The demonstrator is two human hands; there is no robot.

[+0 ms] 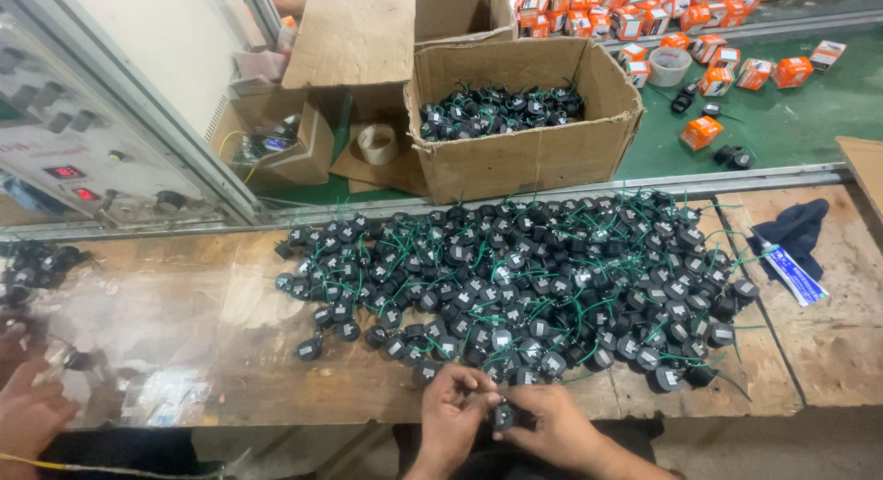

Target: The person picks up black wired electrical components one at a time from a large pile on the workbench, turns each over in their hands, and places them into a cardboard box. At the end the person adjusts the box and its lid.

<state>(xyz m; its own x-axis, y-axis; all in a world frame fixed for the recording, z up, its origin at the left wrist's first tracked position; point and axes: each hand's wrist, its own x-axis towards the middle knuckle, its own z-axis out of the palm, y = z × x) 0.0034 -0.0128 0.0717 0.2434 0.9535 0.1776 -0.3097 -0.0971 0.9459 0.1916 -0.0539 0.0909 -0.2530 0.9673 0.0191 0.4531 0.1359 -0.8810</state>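
My left hand [452,411] and my right hand [552,427] meet at the near edge of the wooden bench [202,333]. Together they pinch one small black round part [503,416] between the fingertips. Just beyond them spreads a wide heap of the same black round parts with thin green wires [524,278], covering the middle of the bench.
An open cardboard box [533,154] holding more black parts stands behind the heap. Small orange boxes [644,11] lie on the green surface at the back. A dark cloth [798,227] and a white tube [789,270] rest at right. Another person's hand [28,416] shows at lower left, below a grey machine panel [83,158].
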